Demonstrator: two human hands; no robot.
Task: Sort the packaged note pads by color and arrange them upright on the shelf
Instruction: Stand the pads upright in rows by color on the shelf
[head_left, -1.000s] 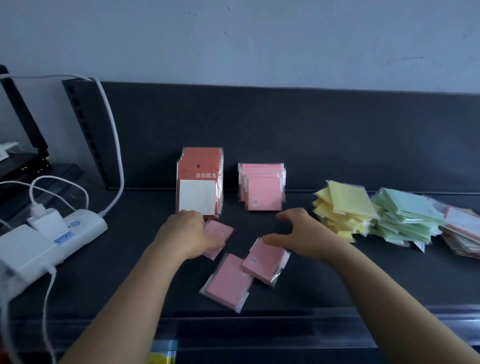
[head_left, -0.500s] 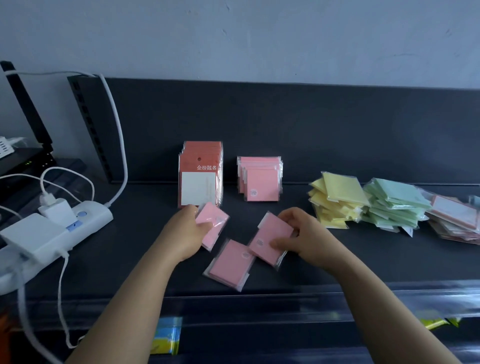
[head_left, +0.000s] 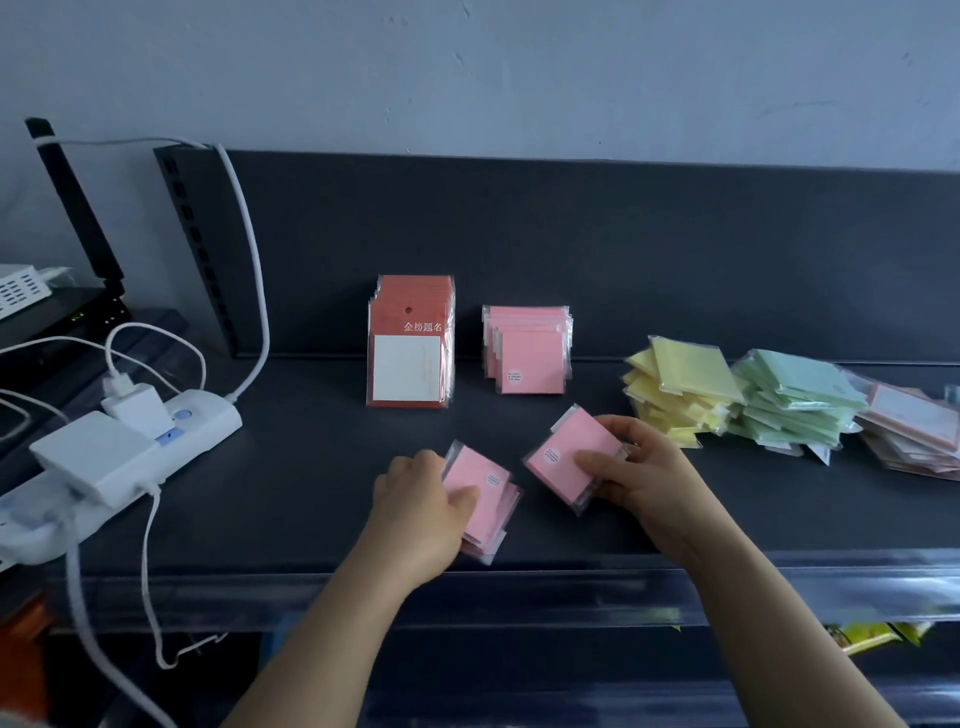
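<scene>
My left hand (head_left: 422, 512) grips a small stack of pink note pads (head_left: 485, 501) low over the dark shelf (head_left: 311, 467). In my right hand (head_left: 631, 480) sits another pink pad (head_left: 569, 460), tilted. Behind them, upright against the back panel, stand a row of pink pads (head_left: 530, 356) and a row of red-carded pads (head_left: 410, 353). To the right lie loose heaps of yellow pads (head_left: 680, 392), green pads (head_left: 795, 402) and pale pink-white pads (head_left: 914, 436).
A white power strip (head_left: 130, 452) with plugs and cables lies on the shelf's left end. A dark router (head_left: 62, 306) stands further left. A clear lip (head_left: 779, 579) runs along the shelf's front edge. Yellow packets (head_left: 878, 634) show on the level below.
My left hand has laid its pad over the flat pad on the shelf and now grips both as a stack. My right hand lifted its pad and tilted it.
</scene>
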